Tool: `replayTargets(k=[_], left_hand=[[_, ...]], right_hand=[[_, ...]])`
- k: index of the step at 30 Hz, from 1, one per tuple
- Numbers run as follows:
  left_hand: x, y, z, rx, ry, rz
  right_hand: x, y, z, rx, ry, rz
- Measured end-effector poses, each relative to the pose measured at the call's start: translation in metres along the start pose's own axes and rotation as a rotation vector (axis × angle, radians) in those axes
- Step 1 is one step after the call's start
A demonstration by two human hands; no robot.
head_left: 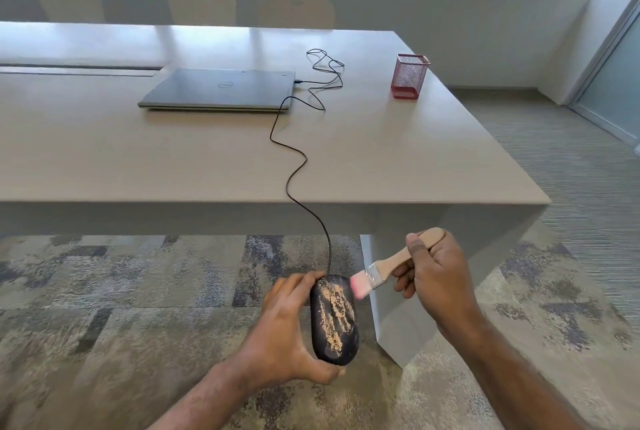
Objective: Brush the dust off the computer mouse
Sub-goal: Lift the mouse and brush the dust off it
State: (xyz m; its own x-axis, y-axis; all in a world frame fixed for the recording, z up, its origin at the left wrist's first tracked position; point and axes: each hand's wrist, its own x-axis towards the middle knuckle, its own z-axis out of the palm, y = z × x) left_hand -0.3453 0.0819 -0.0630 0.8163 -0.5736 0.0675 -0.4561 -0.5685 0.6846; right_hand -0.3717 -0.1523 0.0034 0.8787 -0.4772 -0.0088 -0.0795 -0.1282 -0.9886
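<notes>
Left hand [280, 329] grips the dusty computer mouse [334, 320] off the worktop [207, 159], above the carpet; right hand [438, 277] holds the brush [381, 268] at its front edge. A taut cable [294, 170] could drag the laptop [221, 88].

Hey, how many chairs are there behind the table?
3, all pushed in along the table's far side under the windows: one at the left, one in the middle, one right of it, the faintest. Others may sit out of view.
</notes>
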Motion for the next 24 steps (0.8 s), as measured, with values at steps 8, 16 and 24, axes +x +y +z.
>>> replayTargets(k=[8, 16, 24], left_hand=[[0.006, -0.004, 0.007, 0.020, -0.009, -0.049], [0.010, -0.008, 0.007, 0.006, -0.019, -0.048], [0.012, -0.010, 0.009, -0.006, -0.020, 0.000]], right_hand=[[0.005, -0.002, 0.009, -0.013, -0.045, -0.012], [0.010, -0.001, 0.012, 0.004, -0.045, 0.003], [0.013, -0.005, 0.016, -0.031, 0.002, -0.032]])
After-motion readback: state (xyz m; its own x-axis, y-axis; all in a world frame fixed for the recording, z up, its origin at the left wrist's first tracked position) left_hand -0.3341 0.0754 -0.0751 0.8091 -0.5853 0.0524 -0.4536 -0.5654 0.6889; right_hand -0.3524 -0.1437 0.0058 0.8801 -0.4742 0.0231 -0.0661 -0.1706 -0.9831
